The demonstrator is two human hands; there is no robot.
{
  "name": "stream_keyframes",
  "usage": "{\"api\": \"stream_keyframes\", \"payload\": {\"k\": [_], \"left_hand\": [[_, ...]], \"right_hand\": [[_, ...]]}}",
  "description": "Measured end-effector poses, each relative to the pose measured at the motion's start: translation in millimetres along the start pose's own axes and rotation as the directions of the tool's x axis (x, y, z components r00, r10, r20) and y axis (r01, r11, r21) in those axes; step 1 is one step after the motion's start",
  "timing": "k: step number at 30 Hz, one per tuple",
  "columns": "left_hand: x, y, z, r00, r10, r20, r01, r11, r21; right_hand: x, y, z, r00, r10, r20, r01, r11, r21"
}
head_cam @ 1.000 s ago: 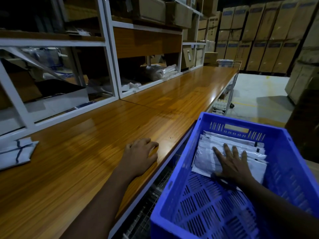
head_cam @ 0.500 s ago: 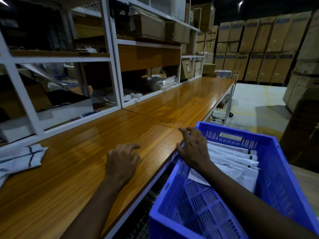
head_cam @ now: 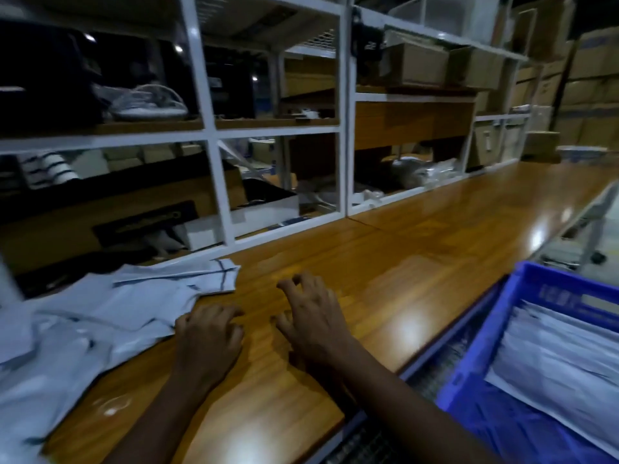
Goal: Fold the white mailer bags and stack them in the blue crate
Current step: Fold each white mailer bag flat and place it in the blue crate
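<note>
the wooden bench (head_cam: 385, 279) runs long under a white shelf frame (head_cam: 343, 128) that stands along its far edge. off the bench's near right edge sits the blue crate (head_cam: 475, 356), with folded white mailer bags (head_cam: 562, 356) stacked inside it. on the bench's left end lies a loose heap of unfolded mailer bags (head_cam: 110, 309). the left hand (head_cam: 207, 343) rests on the bench at the heap's right edge, fingers curled, holding nothing. the right hand (head_cam: 311, 319) is over the bench just beside it, fingers spread and bent, empty.
</note>
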State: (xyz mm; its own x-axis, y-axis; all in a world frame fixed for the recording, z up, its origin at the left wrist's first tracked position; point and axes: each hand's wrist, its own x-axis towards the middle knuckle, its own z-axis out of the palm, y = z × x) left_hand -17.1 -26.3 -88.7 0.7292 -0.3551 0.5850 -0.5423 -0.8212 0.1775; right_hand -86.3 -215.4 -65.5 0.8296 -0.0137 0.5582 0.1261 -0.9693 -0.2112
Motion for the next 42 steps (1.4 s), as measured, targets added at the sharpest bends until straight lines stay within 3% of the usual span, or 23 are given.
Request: {"api": "stream_keyframes", "payload": {"k": [7, 11, 13, 18, 25, 28, 32, 36, 42], "left_hand": [[-14.2, -75.5, -20.7, 0.988, -0.135, -0.074, 0.149, 0.961, 0.233], [2.7, -89.5, -19.5, 0.964, -0.247, -0.100, 0.264, 0.937, 0.229], [19.6, -83.6, -15.6, 0.968, -0.226, -0.107, 0.245, 0.941, 0.235], [80.3, -93.7, 1.3, 0.965, -0.257, 0.052, 0.242, 0.948, 0.205], [116.3, -121.0, 44.0, 0.975, -0.179, 0.130, 0.134, 0.946, 0.294], [121.7, -116.2, 48.7, 0.982, -0.170, 0.077, 0.129, 0.917, 0.376], [128.8, -110.3, 46.4, 0.991, -0.129, -0.024, 0.130, 0.935, 0.331], [124.0, -89.2, 27.2, 0.990, -0.079, -0.120, 0.106, 0.964, 0.242], [86.0, -38.9, 7.8, 0.966, -0.243, -0.092, 0.249, 0.966, 0.064]], "right_hand": [[17.1, -41.5, 64.2, 0.996, -0.048, 0.075, 0.046, 0.999, 0.026], [50.1, -50.4, 82.2, 0.994, 0.014, 0.107, -0.013, 1.000, -0.002], [62.3, -44.9, 85.8, 0.987, 0.089, 0.133, -0.085, 0.996, -0.035], [63.8, -13.8, 84.0, 0.913, 0.351, 0.209, -0.351, 0.936, -0.038], [64.1, -13.7, 97.2, 0.927, 0.294, 0.232, -0.272, 0.955, -0.122], [64.3, -13.8, 98.9, 0.931, 0.298, 0.208, -0.277, 0.953, -0.127], [66.9, -15.7, 94.3, 0.929, 0.321, 0.184, -0.315, 0.947, -0.059], [71.7, -16.3, 83.9, 0.946, 0.323, 0.025, -0.324, 0.942, 0.089], [70.6, -19.4, 71.3, 0.929, 0.321, -0.183, -0.287, 0.939, 0.190]]}}
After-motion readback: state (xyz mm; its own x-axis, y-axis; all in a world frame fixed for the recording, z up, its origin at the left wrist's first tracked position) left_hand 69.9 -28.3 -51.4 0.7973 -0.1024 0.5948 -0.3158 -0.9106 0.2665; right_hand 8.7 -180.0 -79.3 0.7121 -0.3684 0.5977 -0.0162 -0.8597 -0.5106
